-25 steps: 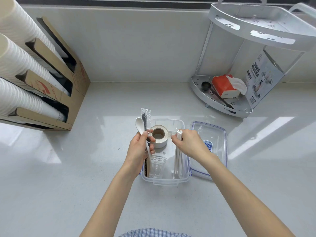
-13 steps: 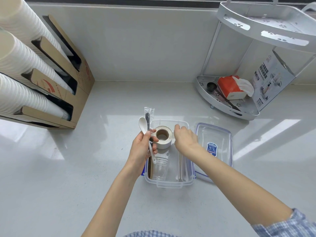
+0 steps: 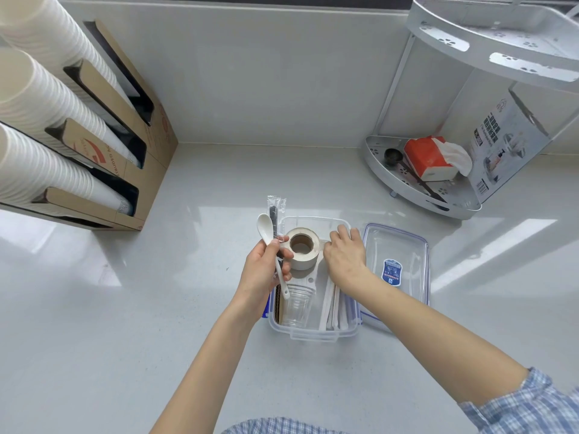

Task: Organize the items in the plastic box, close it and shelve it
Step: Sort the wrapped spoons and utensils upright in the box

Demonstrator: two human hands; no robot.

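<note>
I note left hand fingers closed on spoon and sachet; right hand fingers spread, pressing into box's far right.

Open clear plastic box on the counter holds tape roll, cup, wrapped sticks; lid beside.

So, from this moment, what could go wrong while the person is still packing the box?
1. The left hand holds a white spoon, a wrapped black utensil and the tape roll together; one of them might slip from so full a grip.
2. The tape roll stands higher than the box rim, so the lid may not close unless the roll sits lower.
3. The right hand presses at the wrapped sticks; they may shift against the clear cup.
</note>
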